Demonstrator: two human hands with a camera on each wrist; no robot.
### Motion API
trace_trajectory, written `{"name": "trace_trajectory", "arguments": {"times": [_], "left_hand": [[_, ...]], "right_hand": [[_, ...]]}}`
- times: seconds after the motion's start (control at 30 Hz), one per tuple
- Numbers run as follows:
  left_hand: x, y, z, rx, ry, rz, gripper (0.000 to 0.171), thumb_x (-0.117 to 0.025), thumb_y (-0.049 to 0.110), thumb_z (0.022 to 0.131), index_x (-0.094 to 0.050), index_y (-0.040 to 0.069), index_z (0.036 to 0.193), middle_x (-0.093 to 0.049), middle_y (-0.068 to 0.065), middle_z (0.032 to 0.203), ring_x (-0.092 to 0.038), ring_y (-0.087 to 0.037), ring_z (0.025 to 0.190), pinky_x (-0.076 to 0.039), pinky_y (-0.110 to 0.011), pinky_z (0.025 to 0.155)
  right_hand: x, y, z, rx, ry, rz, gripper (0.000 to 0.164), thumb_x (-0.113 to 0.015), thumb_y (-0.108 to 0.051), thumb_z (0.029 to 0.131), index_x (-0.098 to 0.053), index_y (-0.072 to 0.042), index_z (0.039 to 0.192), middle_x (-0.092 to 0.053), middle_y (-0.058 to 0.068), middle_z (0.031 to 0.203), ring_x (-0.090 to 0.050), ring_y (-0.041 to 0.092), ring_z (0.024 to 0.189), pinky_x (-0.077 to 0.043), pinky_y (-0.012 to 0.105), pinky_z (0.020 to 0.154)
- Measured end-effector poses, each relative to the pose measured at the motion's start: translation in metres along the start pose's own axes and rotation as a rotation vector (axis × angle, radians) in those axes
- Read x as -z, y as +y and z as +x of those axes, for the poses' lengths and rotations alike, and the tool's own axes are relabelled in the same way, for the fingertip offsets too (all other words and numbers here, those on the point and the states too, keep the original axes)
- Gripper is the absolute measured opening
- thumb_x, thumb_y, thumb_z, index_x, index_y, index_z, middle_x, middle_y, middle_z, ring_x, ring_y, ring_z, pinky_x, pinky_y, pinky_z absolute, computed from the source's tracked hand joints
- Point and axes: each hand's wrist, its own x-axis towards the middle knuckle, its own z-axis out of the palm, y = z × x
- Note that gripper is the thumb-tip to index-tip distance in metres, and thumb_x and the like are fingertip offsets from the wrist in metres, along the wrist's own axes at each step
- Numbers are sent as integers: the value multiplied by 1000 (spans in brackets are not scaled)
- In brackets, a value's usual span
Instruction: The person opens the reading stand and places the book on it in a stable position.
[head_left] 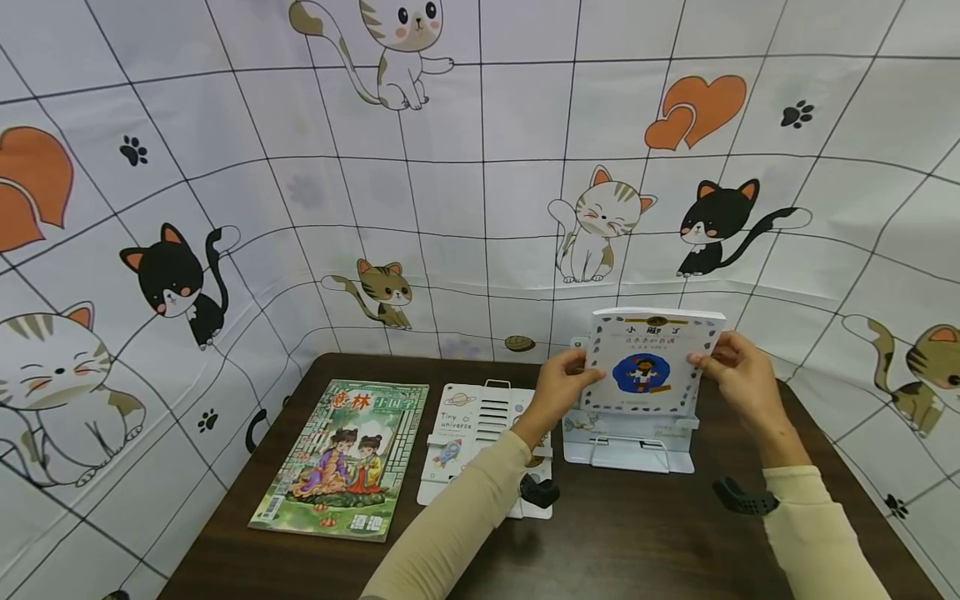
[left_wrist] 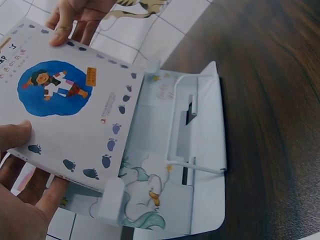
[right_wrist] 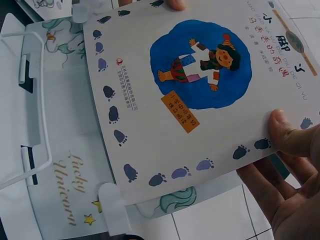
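Worktop [head_left: 637, 537], dark wood, carries everything. Magazine [head_left: 345, 467] lies flat at its left; patterned stand [head_left: 472, 433] lies between it and the raised bookstand [head_left: 626, 427], which is toward the right. White book [head_left: 652, 362] is held upright, slightly tilted, before the bookstand's back panel; whether its lower edge bears on anything: cannot tell. Left hand [head_left: 558, 390] pinches one side edge, thumb on cover, fingers behind; right hand [head_left: 738, 379] pinches the opposite edge likewise. Side tab [left_wrist: 111, 200] is just beside a lower corner of the book; wire loop [left_wrist: 174, 121] juts forward at the base. Step in hand, as judged: setting book onto bookstand. Next move probably calls for lowering it evenly, leaning it back, then releasing. Risk: a corner catching on the tab.
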Motion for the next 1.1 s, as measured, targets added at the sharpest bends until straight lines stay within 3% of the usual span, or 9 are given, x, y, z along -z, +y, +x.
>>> {"name": "trace_trajectory", "arguments": {"times": [0.47,0.8,0.87,1.0,1.1], "left_hand": [[-1,-13,-6,8,19,87,28,-78,16,98,-77,9,125,-80,-10,121,-78,-18,104,-62,-27,84],[0,-17,-3,-135,141,317,14,-81,10,95,-79,8,108,-79,-6,103,-72,-10,91,-57,-19,79],[1,-20,-4,-150,144,343,13,-81,11,95,-79,9,108,-79,-4,98,-71,-8,87,-56,-19,77],[2,-26,-6,-150,140,383,14,-82,12,95,-79,9,109,-79,-3,92,-68,-3,79,-53,-17,70],[2,-29,-7,-136,132,392,17,-82,12,95,-79,7,111,-79,-4,92,-67,-2,77,-53,-16,69]], "right_hand": [[-12,21,-5,-56,-22,-36,38,-74,-22,103,-61,2,130,-75,-22,97,-64,-9,84,-45,16,77],[-19,31,-5,-68,-15,9,35,-74,-18,103,-60,4,127,-76,-19,95,-65,-6,80,-56,17,71],[-21,32,-6,-72,-12,-5,35,-74,-19,103,-61,4,127,-79,-12,97,-65,-6,80,-55,17,70],[-25,34,-9,-77,-7,-73,36,-75,-20,102,-64,3,127,-80,16,110,-62,-7,79,-52,15,69],[-28,34,-12,-83,6,-146,36,-76,-21,102,-66,3,126,-77,26,116,-60,-5,80,-49,14,68]]}}
